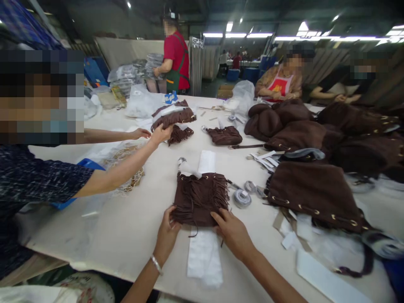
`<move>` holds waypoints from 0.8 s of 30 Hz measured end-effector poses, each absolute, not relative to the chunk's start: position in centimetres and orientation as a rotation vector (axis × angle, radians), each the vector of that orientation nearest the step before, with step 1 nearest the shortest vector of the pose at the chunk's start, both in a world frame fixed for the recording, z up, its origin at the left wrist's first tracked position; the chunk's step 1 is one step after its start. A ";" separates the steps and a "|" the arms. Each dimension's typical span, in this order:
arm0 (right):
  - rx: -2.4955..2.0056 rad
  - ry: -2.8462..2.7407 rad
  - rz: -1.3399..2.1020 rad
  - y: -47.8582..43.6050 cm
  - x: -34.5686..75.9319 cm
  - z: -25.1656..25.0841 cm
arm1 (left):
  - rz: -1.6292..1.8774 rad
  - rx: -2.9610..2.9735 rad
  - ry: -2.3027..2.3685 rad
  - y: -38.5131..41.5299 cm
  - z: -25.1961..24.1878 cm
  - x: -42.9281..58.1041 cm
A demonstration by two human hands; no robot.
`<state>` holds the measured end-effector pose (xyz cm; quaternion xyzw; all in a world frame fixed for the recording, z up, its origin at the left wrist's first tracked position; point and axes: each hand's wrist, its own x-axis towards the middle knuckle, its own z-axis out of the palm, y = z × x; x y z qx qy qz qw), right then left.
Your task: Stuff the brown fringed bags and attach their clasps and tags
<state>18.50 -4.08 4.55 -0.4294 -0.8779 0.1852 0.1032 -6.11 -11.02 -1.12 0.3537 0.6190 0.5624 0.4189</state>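
A small dark brown fringed bag point(197, 198) lies on the table in front of me, across a strip of white tissue paper point(205, 256) that sticks out above and below it. My left hand point(168, 231) grips the bag's lower left corner between thumb and fingers. At the lower right corner, my right hand point(232, 229) holds the edge, its thumb underneath and fingers on top. White wrapping sits at the bag's top left. Just right of the bag lies a grey wrapped strap coil point(242, 198).
On the left a co-worker's hand point(161, 134) handles more fringed bags point(176, 118). Larger brown bags point(312, 189) are piled on the right. A second small fringed bag point(224, 135) lies farther back. A white board point(328, 277) rests at the front right. Tags with strings point(126, 168) lie left.
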 end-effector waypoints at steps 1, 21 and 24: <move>-1.270 -2.614 0.493 -3.7 18.5 4.4 | 1.418 0.881 1.553 -10.5 -0.6 -6.1; -1.048 -2.399 1.323 7.7 20.7 12.6 | 1.414 0.543 1.084 -3.9 3.8 -2.5; -0.985 -2.440 1.498 8.4 18.9 12.4 | 1.383 0.653 1.094 -4.1 3.7 -3.5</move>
